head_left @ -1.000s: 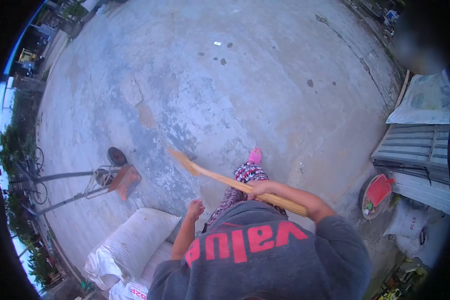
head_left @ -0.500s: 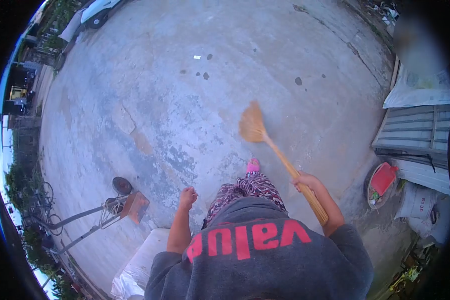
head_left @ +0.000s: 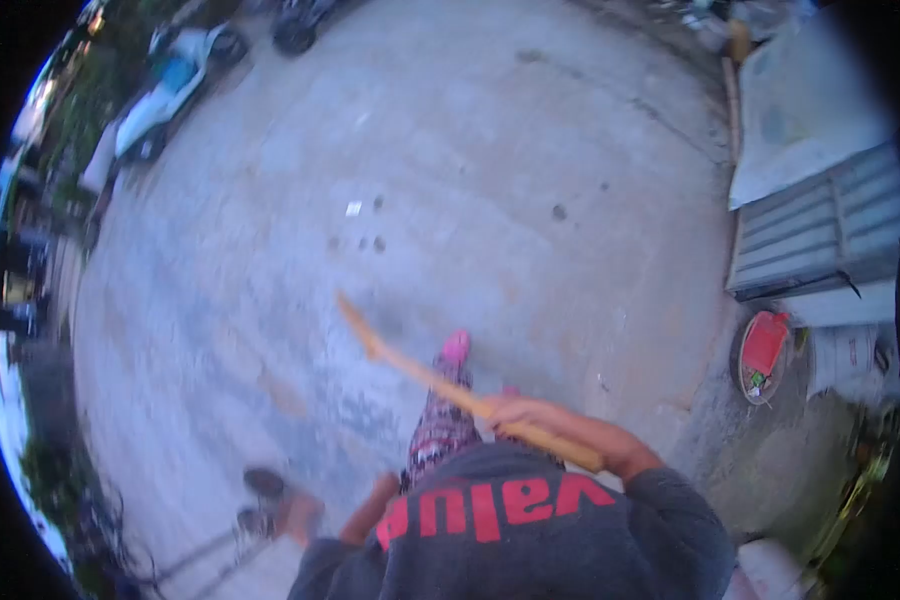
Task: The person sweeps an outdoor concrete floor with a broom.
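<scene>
- The right hand was wrapped around the stick of a broom, fingers pressed together and curled over the top of the wood, with the forearm running back to a grey sleeve.
- The broom lay slanted across the person's front. Its handle end poked out past the right wrist, and its bristle head reached out to the left, low over the concrete ground. The head was smeared by blur, so it could not be told whether it touched the ground.
- The left hand hung low beside the left leg, holding nothing that showed and well apart from the broom. It was too blurred to tell whether its fingers were spread or closed.
- A pink shoe stood forward on the concrete, just under the broom stick, with a patterned trouser leg behind it.
- The person wore a grey hoodie with red letters across it.
- A small white scrap and a few dark spots lay on the ground ahead, beyond the bristle end.
- To the right, a red dustpan rested in a round basin, near stacked corrugated sheets.
- At the lower left a wheeled cart showed only as a blur.
- A parked scooter stood far off at the upper left edge of the yard.
</scene>
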